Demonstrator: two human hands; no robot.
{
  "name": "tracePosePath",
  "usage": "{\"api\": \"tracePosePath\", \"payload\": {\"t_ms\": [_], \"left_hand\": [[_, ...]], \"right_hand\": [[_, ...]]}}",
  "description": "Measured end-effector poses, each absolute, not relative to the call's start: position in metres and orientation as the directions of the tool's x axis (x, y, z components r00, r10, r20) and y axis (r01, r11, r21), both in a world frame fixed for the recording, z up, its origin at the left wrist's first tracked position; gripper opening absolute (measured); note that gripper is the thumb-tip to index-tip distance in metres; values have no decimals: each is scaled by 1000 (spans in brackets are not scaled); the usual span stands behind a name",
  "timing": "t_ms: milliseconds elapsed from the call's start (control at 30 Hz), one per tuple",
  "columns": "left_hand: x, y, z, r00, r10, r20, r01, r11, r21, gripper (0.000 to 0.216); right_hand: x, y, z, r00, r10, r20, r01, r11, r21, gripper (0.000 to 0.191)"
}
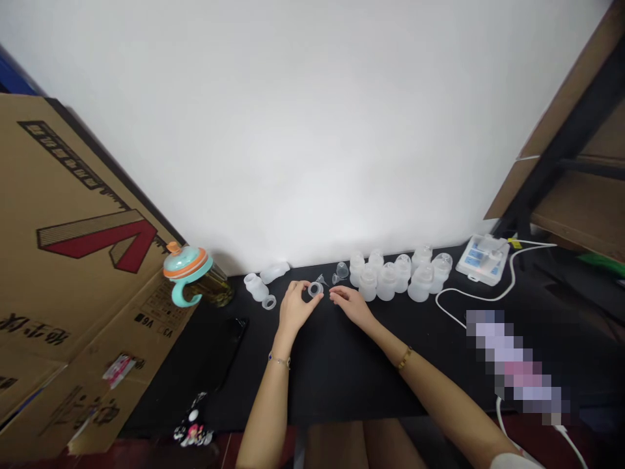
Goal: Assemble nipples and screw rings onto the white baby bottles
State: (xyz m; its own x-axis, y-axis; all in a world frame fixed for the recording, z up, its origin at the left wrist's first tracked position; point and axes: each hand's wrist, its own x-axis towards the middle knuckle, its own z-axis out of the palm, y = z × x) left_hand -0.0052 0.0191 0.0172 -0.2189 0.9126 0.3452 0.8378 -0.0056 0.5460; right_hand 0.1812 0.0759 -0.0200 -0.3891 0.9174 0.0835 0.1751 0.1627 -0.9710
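Ring (315, 290) is sitting below frame centre, gripped by the left hand (295, 306); right hand (350, 303) is hovering alongside, grip unclear. Bottles (403, 277) are crowding right of centre; jug (215, 286) is standing at left.

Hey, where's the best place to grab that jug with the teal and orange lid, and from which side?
Take the jug by its curved teal handle, probably with the left hand once free of the translucent ring, from the near side. The handle juts toward the person, away from the wall; the body is broader.
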Motion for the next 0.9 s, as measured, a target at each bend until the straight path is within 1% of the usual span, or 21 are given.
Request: {"api": "tracePosePath", "payload": {"t_ms": [33, 100, 133, 200, 333, 400, 467, 567, 633, 700, 767, 833, 900], "left_hand": [[-2, 18, 18, -194, 914, 356, 841, -32, 540, 30], [3, 17, 18, -145, 924, 353, 853, -64, 518, 29], [5, 16, 18, -121, 930, 346, 862, -74, 502, 28], [10, 14, 18, -72, 940, 332, 879, -97, 467, 26], [17, 12, 20, 0, 950, 311, 902, -134, 410, 23], [18, 12, 20, 8, 954, 299, 906, -133, 402, 25], [17, 12, 21, 9, 951, 308, 906, -138, 400, 38], [14, 13, 20, 37, 931, 362, 890, -195, 411, 72], [11, 14, 19, 80, 918, 389, 858, -262, 442, 83], [9, 15, 18, 129, 908, 398, 811, -328, 485, 79], [8, 18, 15, 174, 900, 400, 766, -379, 520, 65], [8, 20, 13, 191, 900, 392, 738, -395, 547, 50], [8, 21, 10, 174, 910, 376, 725, -377, 577, 41]], "right_hand": [[181, 77, -19, -390, 921, 4, 107, 50, -993, 22], [180, 77, -17, -410, 900, -149, 10, -159, -987, 25], [179, 76, -15, -423, 882, -205, -20, -236, -972, 26], [179, 74, -15, -439, 861, -257, -56, -311, -949, 27], [177, 71, -18, -457, 855, -246, -78, -314, -946, 29], [177, 71, -18, -471, 844, -255, -83, -331, -940, 29], [178, 70, -17, -479, 833, -277, -89, -360, -929, 27], [181, 69, -11, -506, 810, -298, -121, -408, -905, 25], [184, 69, -7, -524, 795, -307, -142, -436, -888, 26], [186, 69, -4, -530, 785, -319, -149, -457, -877, 29], [187, 70, -4, -529, 783, -327, -154, -467, -871, 32], [188, 71, -5, -528, 785, -324, -159, -466, -870, 33], [188, 72, -5, -532, 789, -309, -162, -453, -877, 33]]}}
